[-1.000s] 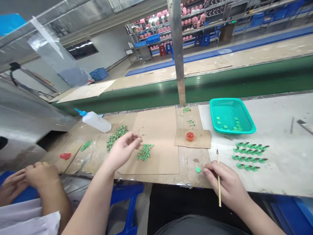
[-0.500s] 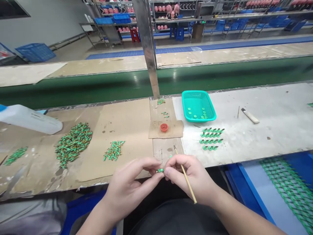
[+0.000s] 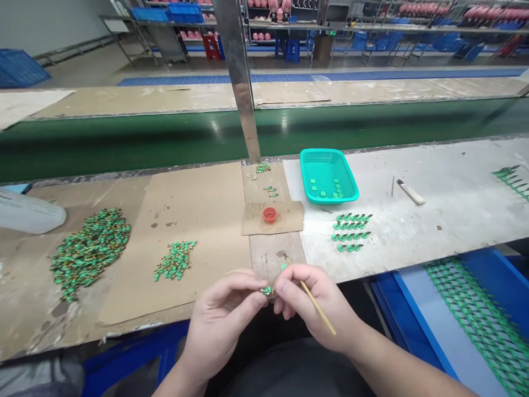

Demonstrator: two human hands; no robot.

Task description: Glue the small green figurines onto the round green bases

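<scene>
Between thumb and forefinger, my left hand (image 3: 231,309) pinches a small green-and-brown piece (image 3: 266,290) near the table's front edge. My right hand (image 3: 314,300) is closed around a thin paintbrush (image 3: 316,306) with a pale wooden handle; its dark tip points up and away from me. The right fingertips meet the small piece from the right, and whether they grip it too I cannot tell. A green disc (image 3: 284,267) shows just above the right forefinger. Beyond the hands, a small red cup (image 3: 270,215) stands on a piece of cardboard (image 3: 289,223).
Left lie a large pile (image 3: 93,248) and a smaller pile (image 3: 176,260) of green-brown pieces. A turquoise basket (image 3: 351,193) holds green discs; rows of discs with pieces attached (image 3: 351,237) lie before it. A flat brush (image 3: 410,192) rests farther right. A metal post (image 3: 239,82) rises at the table's back edge.
The whole view has shifted, so the table's items appear farther left. Both hands stay together at the small piece, whose angle has altered slightly. The paintbrush remains in my right hand.
</scene>
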